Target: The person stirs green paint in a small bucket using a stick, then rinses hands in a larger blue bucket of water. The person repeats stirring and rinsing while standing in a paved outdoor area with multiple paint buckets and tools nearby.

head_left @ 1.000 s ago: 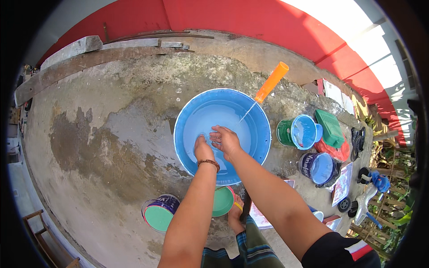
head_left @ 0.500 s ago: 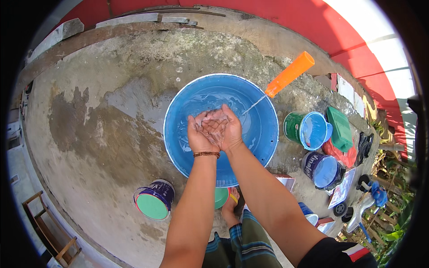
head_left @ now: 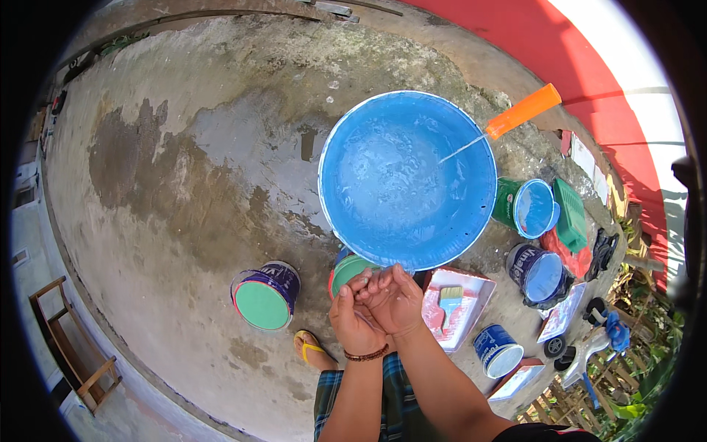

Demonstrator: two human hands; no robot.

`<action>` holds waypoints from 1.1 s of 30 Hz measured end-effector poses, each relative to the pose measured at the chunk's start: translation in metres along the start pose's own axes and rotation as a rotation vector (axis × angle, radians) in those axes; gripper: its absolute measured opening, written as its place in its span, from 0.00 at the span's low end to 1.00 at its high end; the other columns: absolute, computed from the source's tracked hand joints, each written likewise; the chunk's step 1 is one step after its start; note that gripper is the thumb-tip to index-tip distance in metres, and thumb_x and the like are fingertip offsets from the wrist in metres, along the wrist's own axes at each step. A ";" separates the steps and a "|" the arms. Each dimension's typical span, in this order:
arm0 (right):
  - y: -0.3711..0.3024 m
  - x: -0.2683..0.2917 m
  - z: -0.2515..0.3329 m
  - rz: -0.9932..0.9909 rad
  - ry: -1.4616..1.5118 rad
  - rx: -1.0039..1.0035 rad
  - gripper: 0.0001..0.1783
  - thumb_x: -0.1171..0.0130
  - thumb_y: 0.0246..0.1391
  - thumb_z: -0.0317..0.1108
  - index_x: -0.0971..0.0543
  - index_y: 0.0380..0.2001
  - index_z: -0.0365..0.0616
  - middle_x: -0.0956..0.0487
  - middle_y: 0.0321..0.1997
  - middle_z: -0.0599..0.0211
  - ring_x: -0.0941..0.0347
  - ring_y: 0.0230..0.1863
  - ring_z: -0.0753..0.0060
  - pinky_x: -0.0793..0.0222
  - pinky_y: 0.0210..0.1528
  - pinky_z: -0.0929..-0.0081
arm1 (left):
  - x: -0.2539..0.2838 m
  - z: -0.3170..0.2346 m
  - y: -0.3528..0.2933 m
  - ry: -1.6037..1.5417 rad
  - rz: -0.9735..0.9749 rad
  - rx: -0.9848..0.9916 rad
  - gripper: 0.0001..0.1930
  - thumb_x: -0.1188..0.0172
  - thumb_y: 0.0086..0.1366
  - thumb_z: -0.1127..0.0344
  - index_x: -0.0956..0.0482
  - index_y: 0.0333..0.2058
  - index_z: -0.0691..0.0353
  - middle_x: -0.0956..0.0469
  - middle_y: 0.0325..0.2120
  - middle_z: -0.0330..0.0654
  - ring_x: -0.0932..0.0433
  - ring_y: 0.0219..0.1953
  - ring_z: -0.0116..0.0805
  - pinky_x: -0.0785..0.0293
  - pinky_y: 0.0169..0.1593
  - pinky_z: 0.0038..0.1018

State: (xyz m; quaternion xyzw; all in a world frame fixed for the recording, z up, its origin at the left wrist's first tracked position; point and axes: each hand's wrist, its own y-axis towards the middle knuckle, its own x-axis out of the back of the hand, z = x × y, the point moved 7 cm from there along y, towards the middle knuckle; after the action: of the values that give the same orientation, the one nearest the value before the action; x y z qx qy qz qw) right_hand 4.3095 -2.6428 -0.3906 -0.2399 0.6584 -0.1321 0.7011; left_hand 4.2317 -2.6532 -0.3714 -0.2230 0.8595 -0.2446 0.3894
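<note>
My left hand (head_left: 356,325) and my right hand (head_left: 398,303) are pressed side by side into a cup, palms up, fingers curled inward. They are wet; the hollow between them is partly shaded, so how much water it holds cannot be seen. A brown beaded bracelet (head_left: 366,354) circles my left wrist. Just beyond my fingertips stands a large blue basin (head_left: 460,228) holding rippled water (head_left: 394,177). From an orange tube (head_left: 524,110) at the basin's far right, a thin stream falls into it.
A lidded bucket (head_left: 264,306) with a green top stands left. On the right are a green pail (head_left: 508,200), a dark blue pail (head_left: 524,259), a smaller blue can (head_left: 486,345) and a paint tray (head_left: 471,309) bearing a brush (head_left: 450,300). Wet patches mark the concrete (head_left: 184,250).
My cupped hands have come out from over the basin and toward my body, still together. The view has shifted, so the basin now appears farther up and right.
</note>
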 end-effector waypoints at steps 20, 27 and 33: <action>-0.047 0.012 0.015 -0.365 -1.438 0.292 0.12 0.44 0.62 0.28 0.21 0.47 0.35 0.21 0.50 0.57 0.23 0.47 0.70 0.26 0.51 0.73 | 0.064 -0.007 -0.015 0.680 -0.264 -0.012 0.19 0.51 0.70 0.69 0.30 0.58 0.70 0.27 0.55 0.49 0.29 0.58 0.37 0.34 0.62 0.32; 0.103 -0.018 0.117 -0.440 -1.011 0.326 0.09 0.44 0.61 0.33 0.20 0.39 0.38 0.19 0.39 0.62 0.22 0.41 0.70 0.26 0.44 0.72 | -0.077 0.036 0.091 0.506 -0.025 0.071 0.18 0.51 0.71 0.63 0.27 0.56 0.63 0.26 0.55 0.45 0.29 0.59 0.36 0.37 0.63 0.37; 0.167 0.039 0.135 -0.807 -0.765 0.265 0.12 0.43 0.60 0.40 0.23 0.36 0.41 0.19 0.38 0.60 0.22 0.39 0.65 0.26 0.41 0.70 | -0.049 0.093 0.197 0.639 -0.440 0.294 0.24 0.52 0.70 0.54 0.24 0.52 0.70 0.24 0.52 0.50 0.27 0.54 0.46 0.32 0.57 0.37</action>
State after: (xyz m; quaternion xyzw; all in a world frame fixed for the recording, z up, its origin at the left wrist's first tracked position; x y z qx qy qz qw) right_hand 4.4244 -2.4983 -0.5068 -0.4131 0.1919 -0.3747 0.8076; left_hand 4.2948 -2.4940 -0.5148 -0.2564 0.8248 -0.4993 0.0689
